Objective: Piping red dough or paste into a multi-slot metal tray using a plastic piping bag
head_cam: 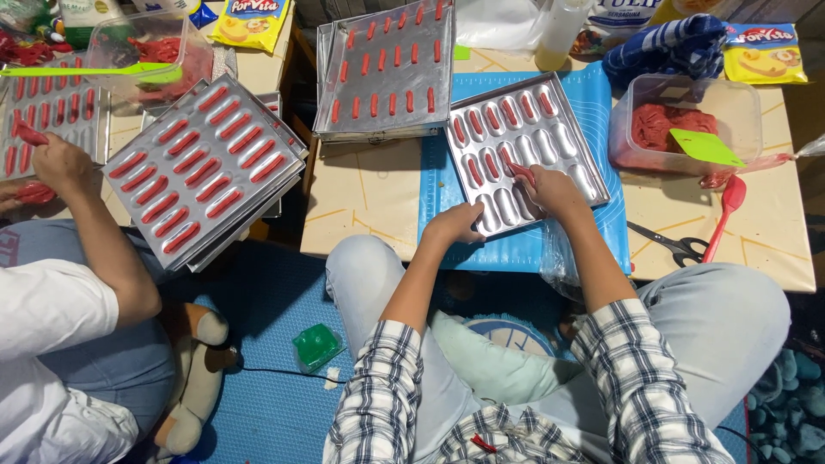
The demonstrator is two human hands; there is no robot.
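Red piping bag is being pinched between the fingers of the right hand, its tip resting over a middle slot of the silver metal finger-shaped mould tray. The left hand, fingers curled together, is pressing on the tray's near edge. Slots on the tray's left side are holding red batter; those on the right are showing bare metal. The tray is lying on a blue silicone mat. To the right, a clear plastic tub is holding red batter and a green scraper. A co-worker's hand is gripping another red bag at far left beside stacked filled trays.
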